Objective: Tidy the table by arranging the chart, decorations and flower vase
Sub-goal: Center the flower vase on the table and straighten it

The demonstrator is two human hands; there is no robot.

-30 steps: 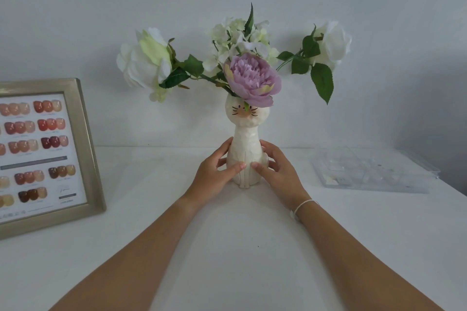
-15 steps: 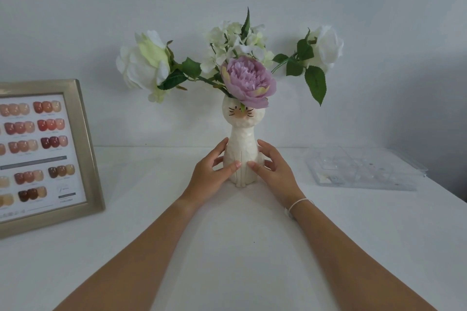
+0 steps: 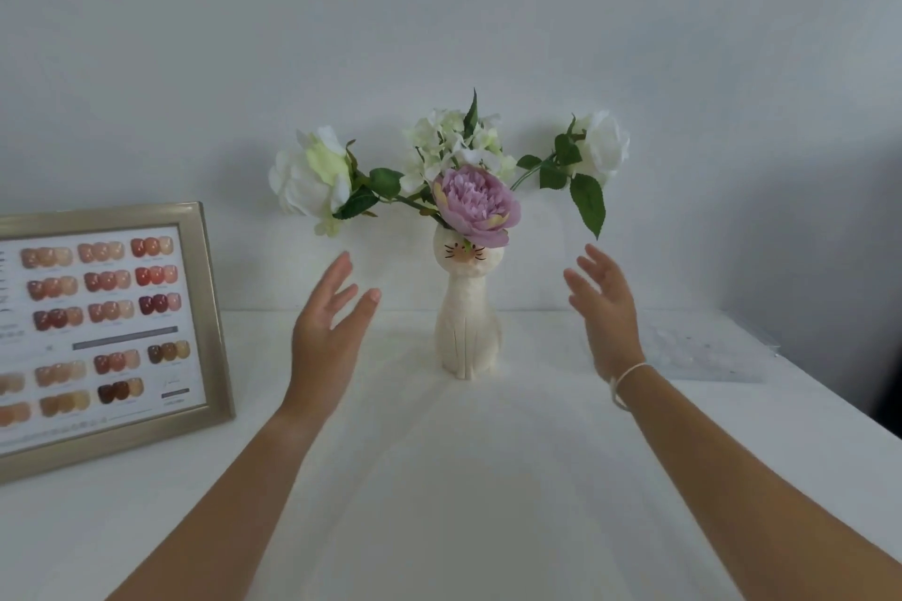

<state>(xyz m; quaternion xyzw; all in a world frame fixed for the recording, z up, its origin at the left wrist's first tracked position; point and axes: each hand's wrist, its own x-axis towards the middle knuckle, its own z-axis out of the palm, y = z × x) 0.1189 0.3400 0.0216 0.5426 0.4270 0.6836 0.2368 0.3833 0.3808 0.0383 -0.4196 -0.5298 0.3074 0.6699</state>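
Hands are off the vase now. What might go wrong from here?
1. The cat-shaped vase is tall and narrow with wide-spreading flowers on top; a knock from the open left hand or right hand on either side might tip it.
2. The leaf hangs just above the right hand and may snag.
3. The framed chart leans upright nearby; a sweeping arm may topple it.

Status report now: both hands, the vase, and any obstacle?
Left hand open, right hand open, both clear of cat vase. Vase upright on table. Framed chart left, nothing blocking.
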